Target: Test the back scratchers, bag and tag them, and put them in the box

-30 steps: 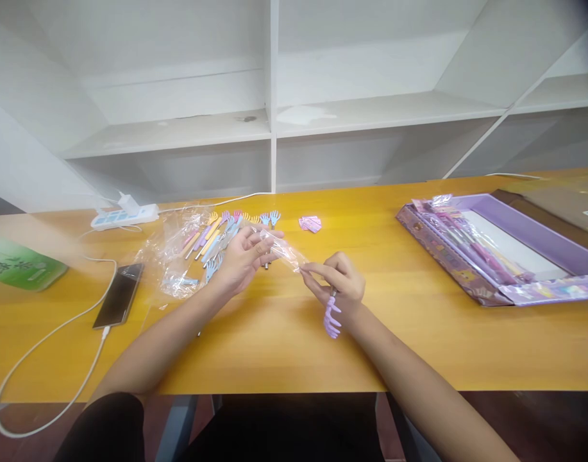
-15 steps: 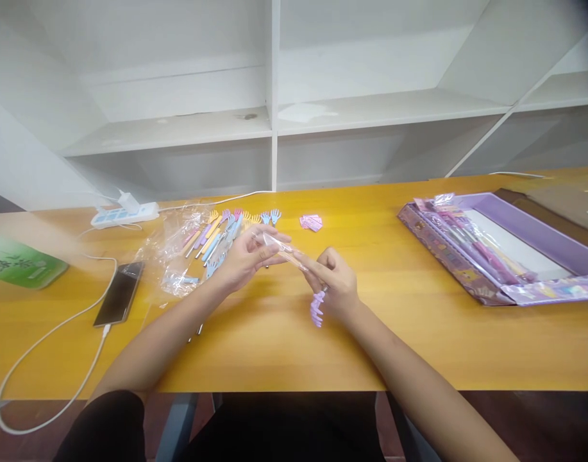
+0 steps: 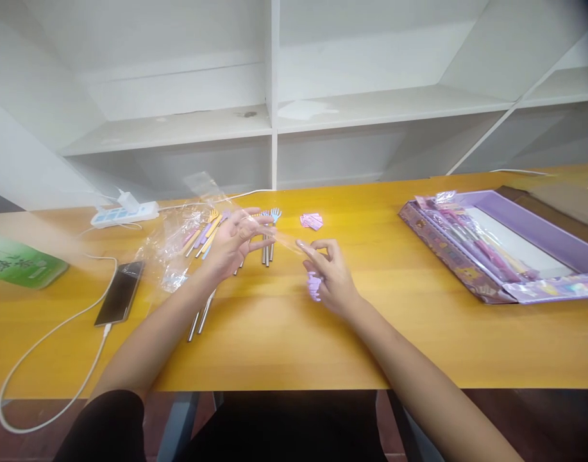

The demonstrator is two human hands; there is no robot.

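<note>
Head view: wooden table [image 3: 294,359] below, white shelving [image 3: 390,109] behind.
Left hand [image 3: 236,244]: fingers partly spread, a clear bag [image 3: 286,240] held among them.
Clear bag: slanting from above the left hand down to the right fingertips, over the table.
Right hand [image 3: 331,273]: fingers curled around a purple scratcher [image 3: 313,287], its claw showing beside the palm, index finger at the bag's lower end.
Loose scratchers [image 3: 267,253]: lying around the left hand.
Pink cards [image 3: 311,221]: beyond both hands.
Purple tray [image 3: 544,224]: far right, holding wrapped items [image 3: 481,247].

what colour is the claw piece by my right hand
The claw piece by your right hand is light purple, clearest in the head view.
</note>
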